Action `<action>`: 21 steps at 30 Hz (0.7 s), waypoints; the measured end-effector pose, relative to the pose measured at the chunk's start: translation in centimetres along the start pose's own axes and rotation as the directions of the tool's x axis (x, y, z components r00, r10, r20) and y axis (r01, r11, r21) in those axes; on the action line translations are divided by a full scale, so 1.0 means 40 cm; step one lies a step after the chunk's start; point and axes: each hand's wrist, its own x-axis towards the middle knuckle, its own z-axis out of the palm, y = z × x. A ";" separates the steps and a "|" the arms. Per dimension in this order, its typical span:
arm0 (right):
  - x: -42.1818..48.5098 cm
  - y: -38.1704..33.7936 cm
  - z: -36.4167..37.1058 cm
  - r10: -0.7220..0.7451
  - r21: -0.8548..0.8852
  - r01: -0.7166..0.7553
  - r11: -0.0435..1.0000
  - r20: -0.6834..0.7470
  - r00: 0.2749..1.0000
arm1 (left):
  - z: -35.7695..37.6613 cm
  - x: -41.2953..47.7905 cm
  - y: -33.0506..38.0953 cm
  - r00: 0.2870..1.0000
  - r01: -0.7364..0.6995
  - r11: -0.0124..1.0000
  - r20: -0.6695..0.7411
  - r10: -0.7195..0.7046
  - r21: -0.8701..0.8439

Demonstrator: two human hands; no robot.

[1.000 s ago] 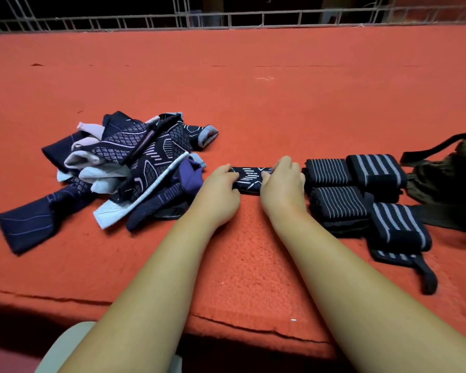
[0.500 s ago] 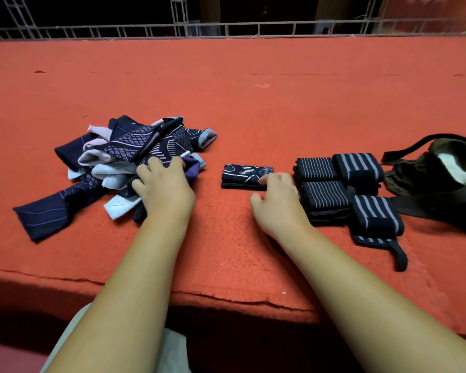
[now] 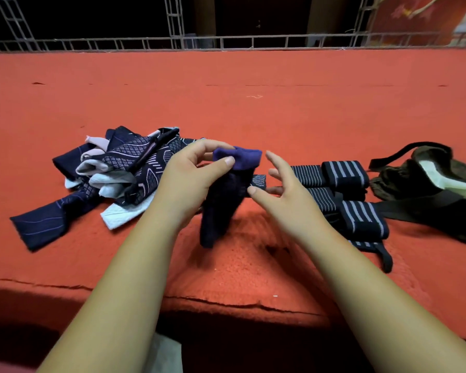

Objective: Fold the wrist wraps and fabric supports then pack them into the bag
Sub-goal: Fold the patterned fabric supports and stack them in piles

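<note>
My left hand pinches the purple top edge of a dark navy fabric support, which hangs down above the red surface. Just right of it, my right hand is open with spread fingers, close to the fabric and not holding it. Behind the hanging piece a folded patterned support lies mostly hidden. Several rolled black wrist wraps with grey stripes sit in a group to the right. A heap of unfolded navy, patterned and pale fabric supports lies to the left. The dark olive bag lies open at the far right.
Everything rests on a wide red carpeted platform, whose front edge runs just below my forearms. A metal railing lines the far side. A black bag strap trails toward the wraps.
My left hand lifted a navy and purple piece out of the heap and brought it to the middle. My right hand left the folded patterned support and rose beside it.
</note>
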 end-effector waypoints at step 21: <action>-0.058 -0.022 -0.142 0.048 0.294 0.020 0.956 -0.223 0.974 | 0.152 0.002 -0.053 0.984 -0.170 0.985 -0.043 0.171 0.029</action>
